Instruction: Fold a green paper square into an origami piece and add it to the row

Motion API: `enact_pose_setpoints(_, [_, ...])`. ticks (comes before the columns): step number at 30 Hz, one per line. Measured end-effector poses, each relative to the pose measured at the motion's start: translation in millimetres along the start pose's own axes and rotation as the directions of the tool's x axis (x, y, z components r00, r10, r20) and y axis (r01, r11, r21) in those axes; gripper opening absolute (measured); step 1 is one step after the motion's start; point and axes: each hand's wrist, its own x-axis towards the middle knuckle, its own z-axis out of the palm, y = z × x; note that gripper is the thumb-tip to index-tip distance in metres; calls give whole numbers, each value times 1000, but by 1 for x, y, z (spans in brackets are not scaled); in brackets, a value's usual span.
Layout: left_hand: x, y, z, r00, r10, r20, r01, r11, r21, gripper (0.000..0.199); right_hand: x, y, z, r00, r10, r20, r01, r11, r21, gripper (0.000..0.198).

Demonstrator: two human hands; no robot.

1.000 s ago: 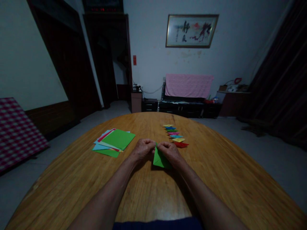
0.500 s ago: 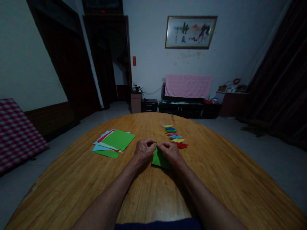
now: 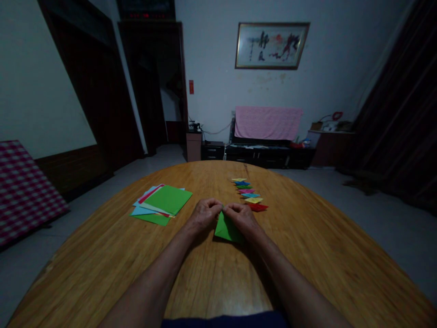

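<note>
A folded piece of green paper [image 3: 228, 228] is held over the wooden table [image 3: 211, 278], close in front of me. My left hand [image 3: 206, 214] pinches its top corner from the left. My right hand [image 3: 241, 216] pinches the same corner from the right and covers the paper's right side. The fingertips of both hands nearly meet there. Just beyond my right hand lies a red folded paper boat [image 3: 258, 207], first in a row of several small folded papers in yellow, blue, green and pink.
Left of my hands, a loose stack of coloured paper sheets [image 3: 167, 199] lies on the table, green on top. Past the table's far edge stand a low black cabinet [image 3: 269, 156] and a screen draped with a pink towel [image 3: 268, 123]. A checked cloth [image 3: 25, 191] is at far left.
The green paper's lower edge has shifted slightly left and toward me. Both hands keep their pinch at its top corner, almost in place. The stack and the row are unchanged.
</note>
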Motion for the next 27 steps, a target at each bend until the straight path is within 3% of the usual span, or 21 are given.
enact_pose_setpoints(3, [3,-4,-4,999,27,19,-27,999,19,13,-2,-1,0,1000,3,29,-3,1000,20,27])
enact_pose_setpoints(7, [4,-3,-6,997,-26,66,26,1000,4,14,0,3,-1,999,12,50,-13,1000,10,25])
enact_pose_setpoints(16, [-1,2,-4,998,-59,30,59,998,1,19,2,7,-2,999,13,44,-14,1000,6,31])
enact_pose_setpoints(27, [9,1,-11,1000,-2,30,1,1000,14,14,1,6,-2,994,14,107,-14,1000,0,25])
